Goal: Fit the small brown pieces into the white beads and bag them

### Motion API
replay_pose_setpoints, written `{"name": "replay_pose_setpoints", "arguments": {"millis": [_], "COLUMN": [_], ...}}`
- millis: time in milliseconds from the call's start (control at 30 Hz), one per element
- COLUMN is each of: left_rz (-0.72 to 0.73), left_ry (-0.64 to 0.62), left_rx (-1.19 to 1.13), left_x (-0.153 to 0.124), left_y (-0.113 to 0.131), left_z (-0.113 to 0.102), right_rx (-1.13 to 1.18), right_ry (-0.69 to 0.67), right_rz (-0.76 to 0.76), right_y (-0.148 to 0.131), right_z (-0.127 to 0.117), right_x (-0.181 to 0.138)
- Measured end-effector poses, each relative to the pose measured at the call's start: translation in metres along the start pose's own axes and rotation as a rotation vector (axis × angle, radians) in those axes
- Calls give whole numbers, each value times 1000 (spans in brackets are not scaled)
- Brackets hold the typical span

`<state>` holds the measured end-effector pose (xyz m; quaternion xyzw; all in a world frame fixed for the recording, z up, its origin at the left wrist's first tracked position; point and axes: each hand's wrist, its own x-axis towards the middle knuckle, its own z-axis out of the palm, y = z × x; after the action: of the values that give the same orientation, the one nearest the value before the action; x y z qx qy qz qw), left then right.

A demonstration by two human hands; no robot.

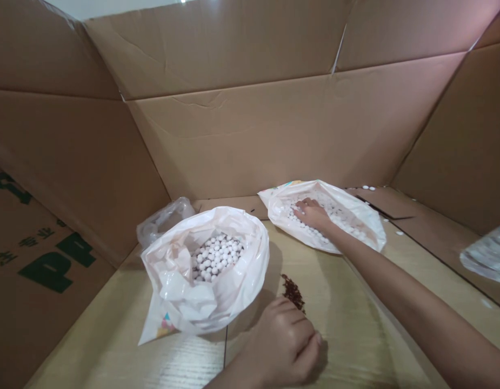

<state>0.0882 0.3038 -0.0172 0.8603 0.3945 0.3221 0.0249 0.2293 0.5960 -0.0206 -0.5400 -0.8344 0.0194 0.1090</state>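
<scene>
My right hand (311,214) reaches into a flat white plastic bag (357,208) of small white tablets, fingers curled down among them. My left hand (282,340) rests near me on the wooden tabletop (347,302) as a loose fist, next to a small pile of dark red-brown bits (293,292). Whether it holds anything is hidden. Left of it stands an open white plastic bag (250,254) filled with white round balls (216,256).
Tall cardboard walls (253,140) enclose the table on the left, back and right. A crumpled clear bag (162,219) lies behind the ball bag. Another clear plastic bag (487,254) sits at the right edge. A few loose white tablets (368,188) lie on a cardboard flap.
</scene>
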Motion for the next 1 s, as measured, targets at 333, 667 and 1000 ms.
{"name": "replay_pose_setpoints", "arguments": {"millis": [333,667,1000], "left_rz": [10,18,5], "left_ry": [-7,-22,-3], "left_rx": [5,10,-4], "left_x": [-1,-2,-3], "left_y": [0,-1,-1], "left_z": [1,2,3], "right_rx": [-35,-42,-66], "right_ry": [-20,-22,-19], "right_rz": [-58,-107,-24], "right_y": [7,10,4], "right_z": [-2,-1,-4], "right_x": [-5,-9,-12]}}
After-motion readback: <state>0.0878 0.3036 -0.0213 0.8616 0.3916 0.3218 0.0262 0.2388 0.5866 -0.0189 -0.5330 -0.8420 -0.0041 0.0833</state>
